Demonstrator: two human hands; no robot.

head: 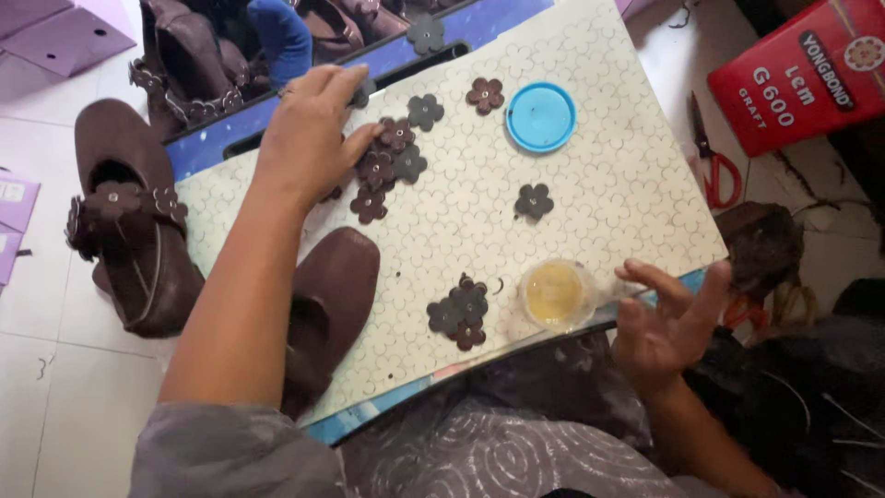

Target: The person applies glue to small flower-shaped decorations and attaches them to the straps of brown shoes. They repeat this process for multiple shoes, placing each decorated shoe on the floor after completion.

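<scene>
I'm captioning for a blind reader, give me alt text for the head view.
A person's left hand presses on a cluster of dark leather flowers on a patterned board, while the right hand hovers open beside a small cup of yellow glue. Brown shoes lie nearby.

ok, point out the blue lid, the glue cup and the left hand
blue lid point(541, 116), head view, centre of its disc
glue cup point(556, 294), head view, on the yellow contents
left hand point(309, 138), head view, back of the hand
</scene>
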